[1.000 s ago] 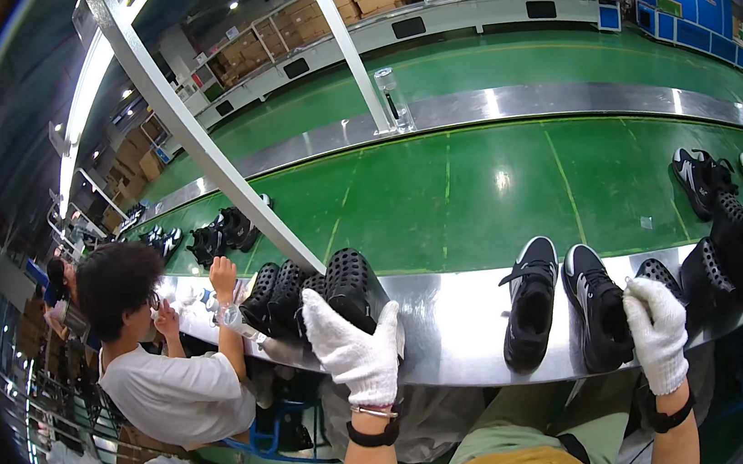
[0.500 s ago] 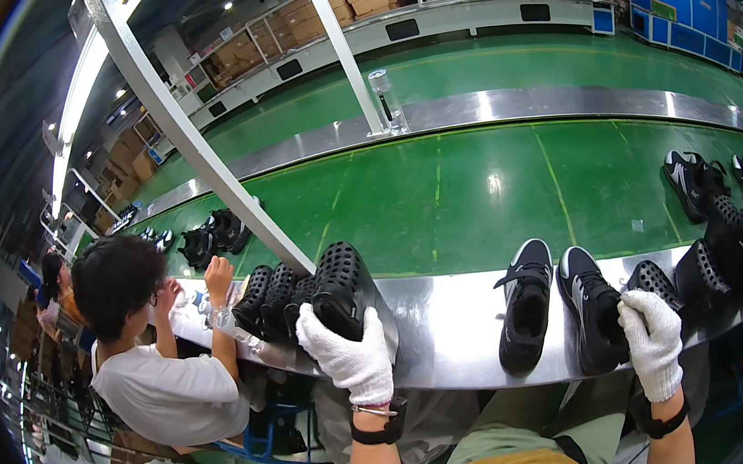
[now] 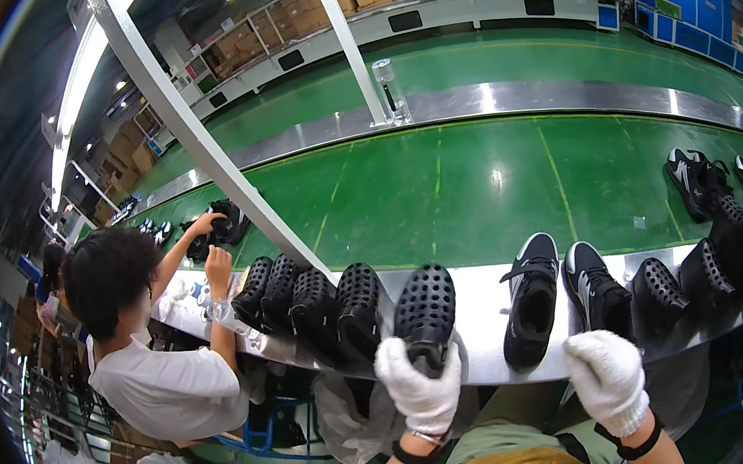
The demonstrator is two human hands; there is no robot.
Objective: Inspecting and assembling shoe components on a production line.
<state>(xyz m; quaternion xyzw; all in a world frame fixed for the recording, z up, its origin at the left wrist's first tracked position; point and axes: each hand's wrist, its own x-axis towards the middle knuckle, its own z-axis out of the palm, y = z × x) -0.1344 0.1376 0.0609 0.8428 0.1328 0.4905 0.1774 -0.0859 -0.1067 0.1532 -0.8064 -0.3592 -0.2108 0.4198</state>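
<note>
My white-gloved left hand (image 3: 420, 387) is closed around the heel end of a black shoe form with round holes (image 3: 426, 306), its toe pointing away from me over the metal ledge. To its right stand two black-and-white sneakers, a left sneaker (image 3: 532, 303) with its strap loose and a right sneaker (image 3: 600, 287). My right hand (image 3: 606, 379), also gloved, is curled closed in front of the ledge, just below the right sneaker's heel. What its fingers hold, if anything, is hidden. Left of my left hand, several similar perforated forms (image 3: 359, 307) stand in a row.
More perforated forms (image 3: 658, 289) stand at the right. Beyond the metal ledge (image 3: 484, 334) runs a green surface (image 3: 476, 188) carrying shoes (image 3: 694, 181) at far right. A slanted white post (image 3: 196, 142) rises at left. A seated co-worker (image 3: 163, 375) reaches toward black shoes there.
My left hand has moved right with a perforated form, away from the row. My right hand has come left and toward me, off the right sneaker. The co-worker's arm has stretched out.
</note>
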